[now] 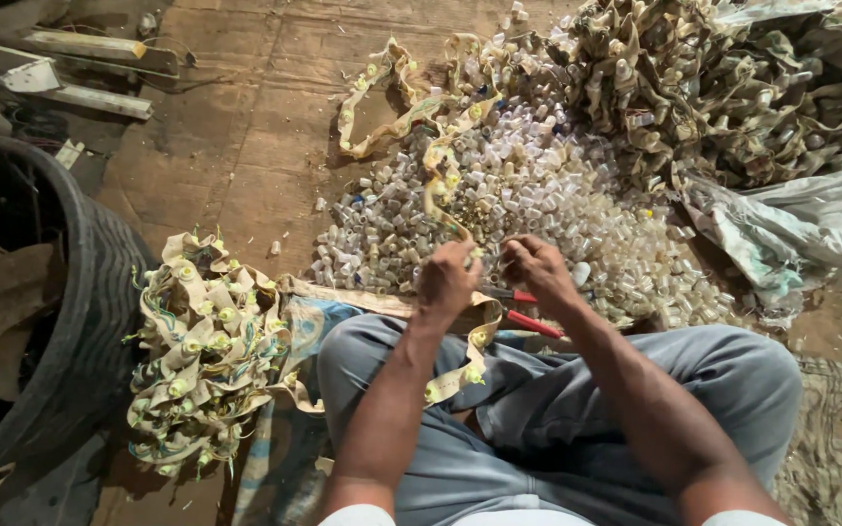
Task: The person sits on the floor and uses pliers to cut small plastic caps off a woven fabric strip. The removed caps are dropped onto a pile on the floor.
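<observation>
Grey-trousered knees (557, 409) below, both hands' (447, 280) (536, 268) fingers pinch the beige strip (440, 175) at the cap pile's (538, 205) edge.

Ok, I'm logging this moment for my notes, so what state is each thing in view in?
left hand: closed, pinching the tan strip
right hand: closed near the strip's end; what it pinches is too small to tell
tan strip: stretched from the floor pile to the hands, then draped over the lap
small clear caps: loose, heaped on the floor
strip bundle: piled beside the left knee
red-handled tool: lying by the right leg, unheld
black tub: upright, at the left
</observation>
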